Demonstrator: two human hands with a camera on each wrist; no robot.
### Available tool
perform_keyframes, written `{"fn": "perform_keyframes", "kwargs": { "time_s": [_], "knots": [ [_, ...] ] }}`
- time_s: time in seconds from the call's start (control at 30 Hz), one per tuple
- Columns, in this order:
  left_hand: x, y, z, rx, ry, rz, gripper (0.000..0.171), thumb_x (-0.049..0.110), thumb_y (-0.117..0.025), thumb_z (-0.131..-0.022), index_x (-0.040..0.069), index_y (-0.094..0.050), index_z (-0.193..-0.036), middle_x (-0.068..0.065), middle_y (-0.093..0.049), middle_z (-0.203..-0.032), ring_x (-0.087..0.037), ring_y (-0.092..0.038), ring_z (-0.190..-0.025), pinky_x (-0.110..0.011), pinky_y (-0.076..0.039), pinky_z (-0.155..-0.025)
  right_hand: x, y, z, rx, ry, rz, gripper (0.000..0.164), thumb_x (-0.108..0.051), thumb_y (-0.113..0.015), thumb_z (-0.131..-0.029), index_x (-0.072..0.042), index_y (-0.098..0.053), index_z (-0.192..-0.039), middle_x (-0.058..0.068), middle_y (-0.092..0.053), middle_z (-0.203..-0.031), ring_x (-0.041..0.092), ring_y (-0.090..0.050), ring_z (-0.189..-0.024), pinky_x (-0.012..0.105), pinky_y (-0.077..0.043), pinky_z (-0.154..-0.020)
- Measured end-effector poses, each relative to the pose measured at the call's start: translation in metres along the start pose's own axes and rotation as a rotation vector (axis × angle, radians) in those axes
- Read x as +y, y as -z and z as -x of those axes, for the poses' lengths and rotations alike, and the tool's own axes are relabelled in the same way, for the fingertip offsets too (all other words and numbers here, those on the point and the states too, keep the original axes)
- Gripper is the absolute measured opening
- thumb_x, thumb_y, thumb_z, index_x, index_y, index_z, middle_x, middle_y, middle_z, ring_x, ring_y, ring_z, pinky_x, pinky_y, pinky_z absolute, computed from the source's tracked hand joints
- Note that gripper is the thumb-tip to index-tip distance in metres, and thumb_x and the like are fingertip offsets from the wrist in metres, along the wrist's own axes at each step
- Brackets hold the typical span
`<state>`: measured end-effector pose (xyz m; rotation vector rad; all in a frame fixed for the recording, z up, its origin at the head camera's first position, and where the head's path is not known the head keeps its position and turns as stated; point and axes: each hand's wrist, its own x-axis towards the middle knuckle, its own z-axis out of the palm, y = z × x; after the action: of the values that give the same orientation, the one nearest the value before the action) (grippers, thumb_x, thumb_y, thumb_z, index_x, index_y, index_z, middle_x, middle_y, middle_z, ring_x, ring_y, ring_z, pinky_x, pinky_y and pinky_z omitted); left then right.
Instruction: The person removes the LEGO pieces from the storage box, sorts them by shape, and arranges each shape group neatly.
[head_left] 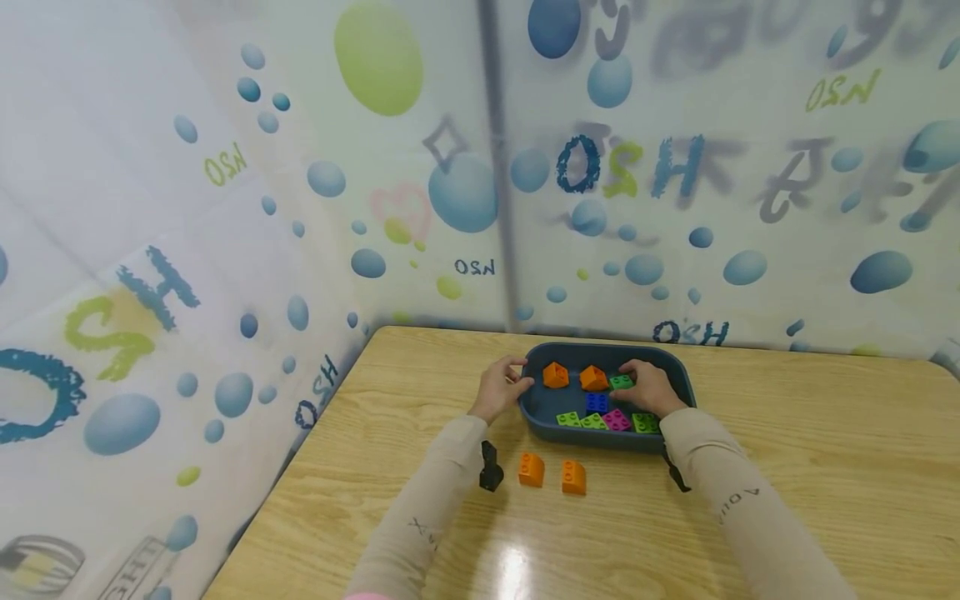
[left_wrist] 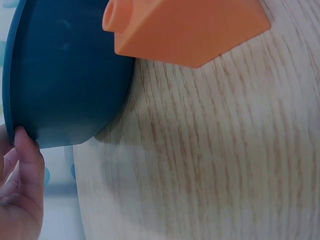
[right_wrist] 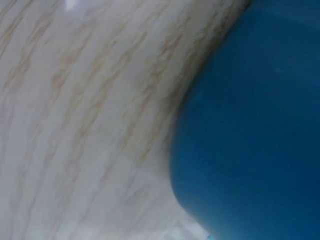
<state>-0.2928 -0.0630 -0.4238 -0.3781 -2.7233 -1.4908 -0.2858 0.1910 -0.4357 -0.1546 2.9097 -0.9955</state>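
A dark blue tray with toy building bricks in it stands on the table. At its left end my left hand pinches the rim; the left wrist view shows the thumb and fingers on either side of the tray's edge. My right hand reaches over the right side into the tray, thumb and fingers around a green brick. Close by lie an orange brick and a blue brick. The right wrist view has only the tray's outer wall, with the hand hidden.
Another orange brick sits in the tray's left part. Along its near side are lime bricks and a magenta brick. Two orange bricks, one left and one right, lie on the wooden table. A patterned curtain hangs behind.
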Motion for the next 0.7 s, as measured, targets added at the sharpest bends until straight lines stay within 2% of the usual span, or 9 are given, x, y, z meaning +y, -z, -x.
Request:
{"fn": "perform_keyframes", "kwargs": {
  "time_s": [0.13, 0.37, 0.7],
  "knots": [
    [0.0, 0.0, 0.0, -0.001, 0.011, -0.001, 0.034, 0.008, -0.062, -0.082, 0.001, -0.056, -0.116, -0.006, -0.05, -0.073, -0.011, -0.046, -0.053, -0.021, -0.046, -0.047, 0.0, 0.0, 0.001, 0.002, 0.003, -0.003, 0.049, -0.017, -0.069, -0.076, 0.01, -0.049, -0.112, 0.029, -0.051, -0.107, 0.04, -0.048, -0.097, 0.048, -0.042, -0.081],
    [-0.002, 0.001, 0.0, 0.0, -0.016, 0.03, 0.034, 0.006, -0.063, -0.082, -0.002, -0.056, -0.115, -0.008, -0.05, -0.073, -0.012, -0.047, -0.052, -0.023, -0.047, -0.046, -0.001, 0.0, 0.003, -0.02, -0.003, -0.016, 0.047, -0.015, -0.069, -0.076, 0.009, -0.05, -0.112, 0.029, -0.05, -0.111, 0.041, -0.047, -0.101, 0.048, -0.042, -0.082],
    [-0.003, -0.001, -0.001, -0.006, -0.013, 0.034, 0.035, 0.008, -0.062, -0.082, -0.002, -0.055, -0.115, -0.007, -0.05, -0.074, -0.012, -0.047, -0.052, -0.026, -0.049, -0.048, -0.011, 0.004, 0.004, -0.027, 0.079, -0.017, 0.043, -0.012, -0.067, -0.077, 0.008, -0.052, -0.113, 0.027, -0.051, -0.112, 0.039, -0.047, -0.102, 0.049, -0.041, -0.083]
  ]
}}
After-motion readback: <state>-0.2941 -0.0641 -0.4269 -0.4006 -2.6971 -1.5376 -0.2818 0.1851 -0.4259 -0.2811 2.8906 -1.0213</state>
